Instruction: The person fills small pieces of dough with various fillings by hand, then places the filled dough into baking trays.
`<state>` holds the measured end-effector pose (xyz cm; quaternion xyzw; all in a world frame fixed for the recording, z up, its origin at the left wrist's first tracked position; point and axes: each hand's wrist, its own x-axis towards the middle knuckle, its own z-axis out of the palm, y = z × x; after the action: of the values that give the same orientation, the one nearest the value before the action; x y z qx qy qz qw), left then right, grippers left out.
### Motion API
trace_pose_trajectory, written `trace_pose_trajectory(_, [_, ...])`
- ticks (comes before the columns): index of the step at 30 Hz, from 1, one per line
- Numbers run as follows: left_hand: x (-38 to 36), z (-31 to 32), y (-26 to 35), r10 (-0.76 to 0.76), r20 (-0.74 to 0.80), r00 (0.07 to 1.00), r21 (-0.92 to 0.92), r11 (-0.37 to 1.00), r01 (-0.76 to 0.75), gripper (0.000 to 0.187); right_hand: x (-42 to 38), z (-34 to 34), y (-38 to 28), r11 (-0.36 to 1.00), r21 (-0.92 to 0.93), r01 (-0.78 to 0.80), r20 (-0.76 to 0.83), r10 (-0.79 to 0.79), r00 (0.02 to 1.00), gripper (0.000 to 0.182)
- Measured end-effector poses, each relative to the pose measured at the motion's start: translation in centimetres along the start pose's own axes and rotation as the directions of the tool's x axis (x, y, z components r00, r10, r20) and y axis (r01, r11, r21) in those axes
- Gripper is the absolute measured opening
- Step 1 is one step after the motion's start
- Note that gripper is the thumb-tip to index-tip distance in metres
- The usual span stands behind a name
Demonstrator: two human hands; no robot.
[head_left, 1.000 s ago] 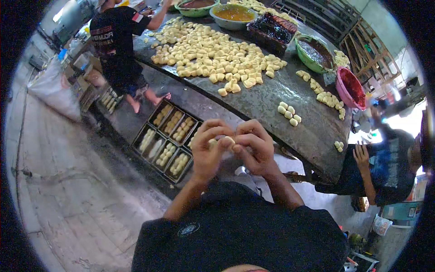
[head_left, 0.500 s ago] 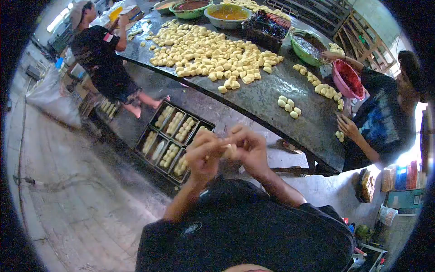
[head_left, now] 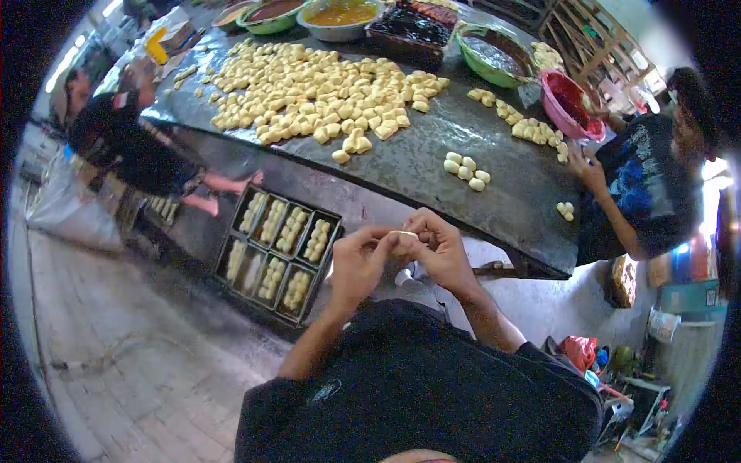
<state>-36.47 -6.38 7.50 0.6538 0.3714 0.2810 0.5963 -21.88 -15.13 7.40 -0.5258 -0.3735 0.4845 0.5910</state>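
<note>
A small piece of pale dough [head_left: 404, 233] is pinched between the fingertips of my left hand [head_left: 359, 262] and my right hand [head_left: 444, 255]. Both hands meet in front of my chest, close to the table's near edge, with fingers curled and touching the dough. Below and to the left of them, a set of joined loaf pans [head_left: 219, 258] holds rows of dough balls. Beyond my hands, a cluster of several smooth dough balls [head_left: 466, 170] lies on the dark table [head_left: 509, 216].
A large heap of dough pieces [head_left: 309, 92] covers the table's far left. Behind it stand a grey basin [head_left: 340, 31], a dark filled box [head_left: 409, 38] and a green basin [head_left: 494, 58]. One person works at the right beside a pink basin [head_left: 552, 104]; another stands at the left.
The view has shifted, so the table and pans sit further left. My hands have come closer together around the dough. The person at the right has moved a hand up toward the dough row.
</note>
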Motion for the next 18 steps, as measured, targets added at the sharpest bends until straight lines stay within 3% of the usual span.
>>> trace_pose_trajectory(1, [0.9, 0.9, -1.4, 0.023, 0.064, 0.998, -0.123, 0.992, -0.015, 0.016, 0.0, -1.2, 0.4, 1.000, 0.023, 0.018, -0.031, -0.017, 0.999, 0.023])
trace_pose_trajectory(4, [3.9, 3.2, -2.3, 0.021, 0.275, 0.961, -0.193, 0.981, 0.034, 0.019, 0.0, -5.1, 1.1, 0.999, -0.040, -0.014, -0.131, 0.009, 0.991, 0.021])
trace_pose_trajectory(5, [4.7, 4.0, -1.9, -0.052, 0.400, 0.915, -0.353, 0.913, 0.206, 0.035, -0.2, -7.0, 0.3, 0.992, -0.092, -0.087, -0.094, 0.079, 0.992, 0.024])
trace_pose_trajectory(8, [8.2, 8.0, -2.5, 0.131, 0.331, 0.934, -0.451, 0.892, 0.034, 0.054, 0.5, -12.7, -1.8, 0.922, -0.126, -0.366, -0.040, 0.364, 0.931, 0.027])
trace_pose_trajectory(9, [9.5, 8.8, -3.3, 0.072, 0.412, 0.909, -0.373, 0.923, 0.096, 0.058, 0.6, -15.3, -0.6, 0.906, -0.085, -0.414, -0.121, 0.403, 0.907, 0.029])
trace_pose_trajectory(12, [13.0, 12.0, -3.9, 0.081, 0.331, 0.940, -0.427, 0.901, 0.072, 0.048, 1.5, -24.2, 4.9, 0.940, -0.294, -0.175, -0.348, 0.066, 0.935, 0.033])
trace_pose_trajectory(15, [15.6, 14.7, -3.8, 0.103, 0.318, 0.943, -0.479, 0.876, 0.066, 0.039, 2.9, -31.7, 9.5, 0.906, -0.388, -0.168, -0.415, -0.009, 0.910, 0.036])
trace_pose_trajectory(18, [18.2, 17.2, -3.7, 0.149, 0.314, 0.938, -0.457, 0.890, 0.012, 0.040, 3.8, -34.9, 11.1, 0.891, -0.398, -0.220, -0.411, 0.041, 0.911, 0.035])
